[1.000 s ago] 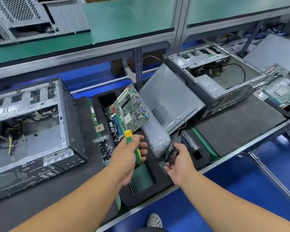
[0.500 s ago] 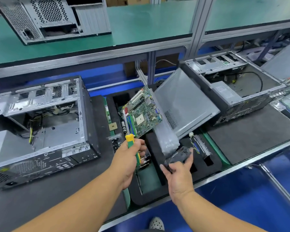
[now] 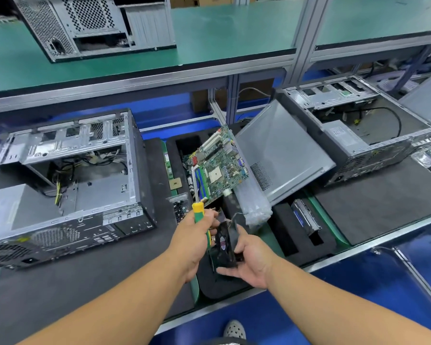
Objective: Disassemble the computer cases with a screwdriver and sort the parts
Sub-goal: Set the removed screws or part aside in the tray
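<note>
Since the earlier frame the black fan (image 3: 225,245) has been turned upright and drawn nearer. Right hand (image 3: 250,260) grips it from below; left hand (image 3: 193,242) grips the green-yellow screwdriver (image 3: 200,215). Beyond, green motherboard (image 3: 218,165) leans in the foam tray (image 3: 281,235); stripped grey case (image 3: 67,185) lies left on the surface (image 3: 80,282).

You're standing at an electronics workshop line: long benches topped with green mats (image 3: 234,33) on grey metal framing (image 3: 301,33), opened computer cases (image 3: 67,180) lying on dark foam pads, a loose circuit board (image 3: 219,165) propped in a black foam sorting tray (image 3: 306,247), and a blue floor (image 3: 396,282) below you.
</note>
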A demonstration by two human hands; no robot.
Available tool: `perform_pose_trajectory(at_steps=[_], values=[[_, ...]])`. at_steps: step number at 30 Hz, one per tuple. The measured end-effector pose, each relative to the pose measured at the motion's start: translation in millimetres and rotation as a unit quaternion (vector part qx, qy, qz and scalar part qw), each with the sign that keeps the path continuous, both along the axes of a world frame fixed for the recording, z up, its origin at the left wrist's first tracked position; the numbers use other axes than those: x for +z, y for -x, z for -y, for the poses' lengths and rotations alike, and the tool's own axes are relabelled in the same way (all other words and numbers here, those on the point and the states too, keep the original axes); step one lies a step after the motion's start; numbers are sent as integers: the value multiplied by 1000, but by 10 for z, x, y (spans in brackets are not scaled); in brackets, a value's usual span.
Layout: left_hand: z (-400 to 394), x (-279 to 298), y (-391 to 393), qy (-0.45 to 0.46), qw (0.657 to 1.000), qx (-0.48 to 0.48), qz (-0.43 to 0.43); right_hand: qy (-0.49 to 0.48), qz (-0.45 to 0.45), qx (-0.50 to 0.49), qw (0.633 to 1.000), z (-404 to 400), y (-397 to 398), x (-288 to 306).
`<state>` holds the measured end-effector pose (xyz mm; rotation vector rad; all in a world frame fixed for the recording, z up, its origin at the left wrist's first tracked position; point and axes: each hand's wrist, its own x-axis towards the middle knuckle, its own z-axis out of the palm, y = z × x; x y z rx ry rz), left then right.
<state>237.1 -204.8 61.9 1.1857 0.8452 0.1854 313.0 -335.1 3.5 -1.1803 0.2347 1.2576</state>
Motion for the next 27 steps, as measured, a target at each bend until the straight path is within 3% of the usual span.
perform_pose_trajectory(at_steps=[3, 9, 15, 21, 24, 27], values=[[-10, -25, 58, 6, 1000, 3, -8, 154, 82, 61, 983, -82, -8, -35], [-57, -43, 132, 3, 1000, 8, -11, 251, 105, 181, 945, -317, -92, 25], [-56, -40, 189, 95, 995, 0, -17, 276, 66, 200, 938, -323, -107, 0], [-220, -32, 332, 75, 996, 5, -39, 358, 116, 129, 918, -461, -31, -124], [-309, -17, 404, 52, 998, 3, -45, 352, 320, 191, 859, -435, 38, -194], [-357, 25, 453, 44, 998, -9, -41, 400, 462, 296, 734, -374, 33, -245]])
